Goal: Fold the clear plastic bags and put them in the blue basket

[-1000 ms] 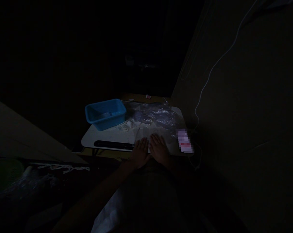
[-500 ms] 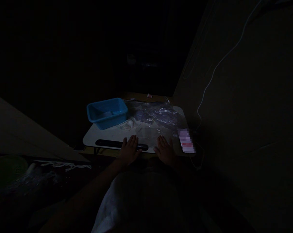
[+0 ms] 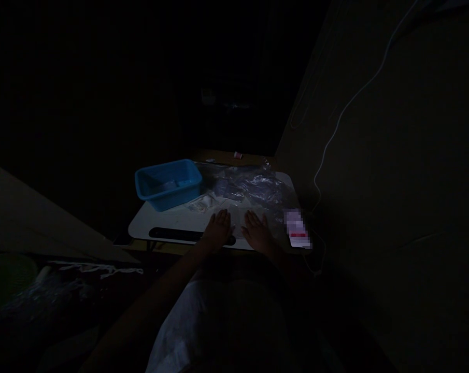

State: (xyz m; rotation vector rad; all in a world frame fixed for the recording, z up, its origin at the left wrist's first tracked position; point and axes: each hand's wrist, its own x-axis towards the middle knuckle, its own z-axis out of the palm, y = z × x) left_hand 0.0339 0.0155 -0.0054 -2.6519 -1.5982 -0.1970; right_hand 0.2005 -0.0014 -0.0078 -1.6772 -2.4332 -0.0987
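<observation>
In dim light, my left hand (image 3: 217, 229) lies palm down with fingers stretched out over the front of a small white table (image 3: 141, 223), beside the table's long black slot (image 3: 175, 235). My right hand (image 3: 257, 231) is also flat, fingers spread, a short way to the right. A thin clear plastic sheet (image 3: 238, 213) appears to lie under and between the hands, its edges hard to make out. Beyond them is crumpled clear plastic (image 3: 261, 187) with something greyish-purple in it. Both hands hold nothing.
A blue basin (image 3: 175, 196) stands at the table's back left, a small pale packet (image 3: 202, 203) beside it. At the right edge lies a lit phone (image 3: 297, 228), its screen blurred. A white cable (image 3: 345, 109) runs down the wall. A green basket (image 3: 9, 280) is low at left.
My hands have slid closer together, the left one to the right and slightly forward, the right one to the left. The view has shifted slightly.
</observation>
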